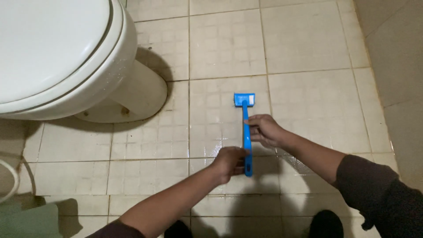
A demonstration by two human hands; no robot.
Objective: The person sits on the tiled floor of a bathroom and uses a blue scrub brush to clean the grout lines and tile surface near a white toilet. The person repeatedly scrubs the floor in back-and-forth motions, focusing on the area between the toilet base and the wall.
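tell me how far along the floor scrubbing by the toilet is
Done: the tiles around the brush look wet and shiny, so some scrubbing or wetting seems to have happened. In hand: both hands hold the blue brush, left hand near the handle end, right hand midway, with the brush head on the floor. Left: grout lines near the toilet base look dark and stained.

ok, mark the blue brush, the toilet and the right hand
blue brush point(246, 132), head view, mid handle.
toilet point(48, 39), head view, closed lid.
right hand point(265, 131), head view, back of the hand.
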